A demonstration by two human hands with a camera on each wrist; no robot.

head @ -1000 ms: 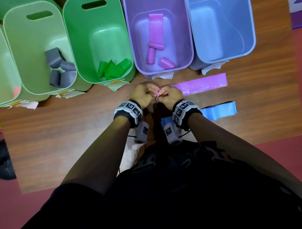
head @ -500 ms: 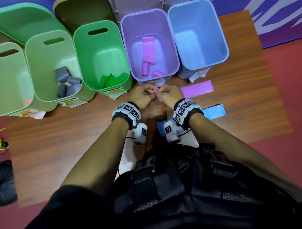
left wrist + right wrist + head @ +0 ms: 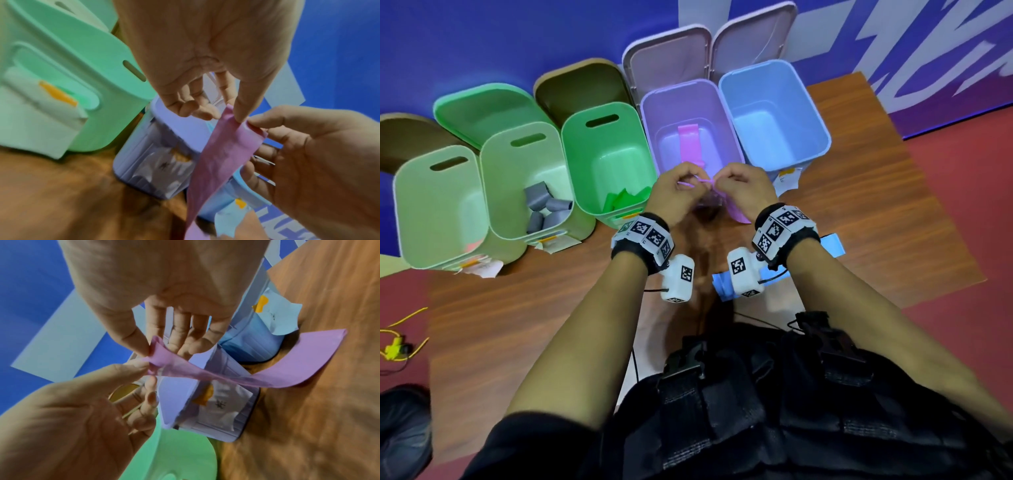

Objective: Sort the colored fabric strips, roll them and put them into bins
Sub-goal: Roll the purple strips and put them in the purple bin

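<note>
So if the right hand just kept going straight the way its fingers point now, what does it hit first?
The right hand points inward at the left hand, so probably the left fingertips, which pinch the same end of the pink strip. They look nearly touching; depth is unclear.

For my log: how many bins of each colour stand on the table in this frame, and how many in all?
pale green bins: 2
green bin: 1
purple bin: 1
blue bin: 1
Total: 5 bins
</note>
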